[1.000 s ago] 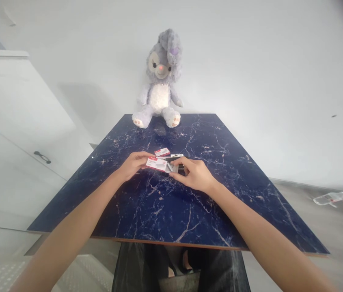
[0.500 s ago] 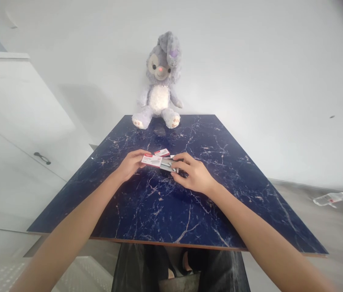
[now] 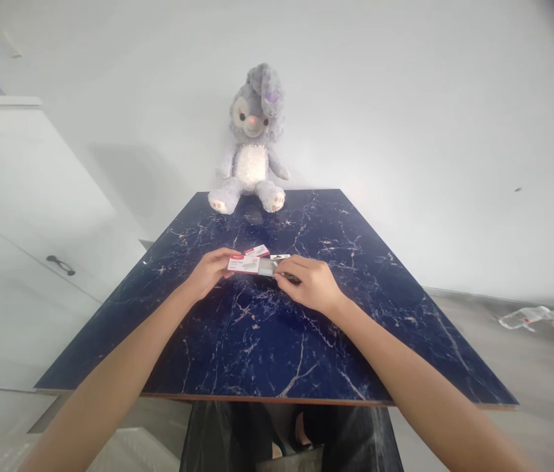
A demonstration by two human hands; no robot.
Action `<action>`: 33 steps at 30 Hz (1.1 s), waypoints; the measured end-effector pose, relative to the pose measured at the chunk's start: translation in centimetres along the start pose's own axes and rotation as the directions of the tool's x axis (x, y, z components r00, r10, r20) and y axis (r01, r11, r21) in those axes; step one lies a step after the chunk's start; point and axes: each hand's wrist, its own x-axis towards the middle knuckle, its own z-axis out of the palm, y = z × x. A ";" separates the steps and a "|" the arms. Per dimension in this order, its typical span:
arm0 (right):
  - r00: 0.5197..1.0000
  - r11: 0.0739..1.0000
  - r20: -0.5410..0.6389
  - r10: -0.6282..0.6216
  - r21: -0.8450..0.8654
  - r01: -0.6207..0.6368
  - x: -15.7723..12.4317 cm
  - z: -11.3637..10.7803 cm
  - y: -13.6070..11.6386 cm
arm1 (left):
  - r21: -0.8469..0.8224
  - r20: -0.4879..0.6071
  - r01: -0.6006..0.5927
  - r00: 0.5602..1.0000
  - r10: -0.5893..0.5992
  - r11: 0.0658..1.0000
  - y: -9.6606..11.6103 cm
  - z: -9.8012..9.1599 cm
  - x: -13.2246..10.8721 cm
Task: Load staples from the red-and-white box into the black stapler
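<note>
My left hand (image 3: pixel 211 272) is closed on the left end of a small red and white box (image 3: pixel 244 264) above the middle of the blue marbled table (image 3: pixel 257 354). A pale grey inner tray (image 3: pixel 266 267) sticks out of the box's right end. The fingers of my right hand (image 3: pixel 309 280) pinch the tray's right end, partly covering it. Just behind the held box lies a second red and white box (image 3: pixel 257 251). A small pale item (image 3: pixel 280 257) with dark marks shows behind my right fingertips; what it is, I cannot tell.
A grey plush rabbit (image 3: pixel 252 164) sits at the table's far edge against the wall. On the left stands a white cabinet (image 3: pixel 16 210) with a dark handle. Clear plastic packaging (image 3: pixel 535 317) lies on the floor at the right.
My right fingers have drawn together on the tray's end. The held box has turned to lie more level. The whole view has shifted slightly.
</note>
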 end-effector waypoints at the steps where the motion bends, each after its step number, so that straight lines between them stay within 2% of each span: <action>1: 0.999 0.998 -0.032 0.037 0.046 -0.035 0.0 0.1 -0.1 | 0.008 0.004 0.003 1.000 -0.003 1.000 0.0 0.0 0.0; 5: 0.984 0.976 -0.144 0.103 0.207 -0.072 0.0 0.3 -0.4 | 0.071 0.026 0.013 1.000 -0.015 0.997 -0.3 -0.1 0.1; 7: 0.969 0.975 -0.218 0.119 0.209 -0.073 0.1 0.3 -0.3 | 0.086 0.022 0.007 1.000 -0.009 0.996 -0.3 -0.2 0.1; 11: 0.917 0.972 -0.333 0.219 0.160 -0.174 0.4 -0.1 0.2 | 0.020 -0.025 -0.031 0.999 0.032 0.999 0.0 -0.3 0.2; 15: 0.920 0.956 -0.284 0.269 0.197 -0.219 0.5 -0.3 0.4 | -0.024 -0.032 -0.031 0.999 0.030 0.999 0.2 -0.4 0.2; 20: 0.947 0.949 -0.195 0.257 0.235 -0.209 0.5 0.0 0.2 | -0.046 0.035 0.009 0.999 -0.007 0.999 0.3 -0.3 -0.1; 25: 0.946 0.946 -0.193 0.260 0.249 -0.209 0.5 -0.1 0.2 | -0.068 0.090 0.050 0.995 -0.044 0.996 0.9 -0.2 -0.4; 33: 0.952 0.940 -0.172 0.253 0.276 -0.200 0.4 -0.1 0.2 | -0.066 0.114 0.112 0.988 -0.104 0.992 1.5 0.0 -0.6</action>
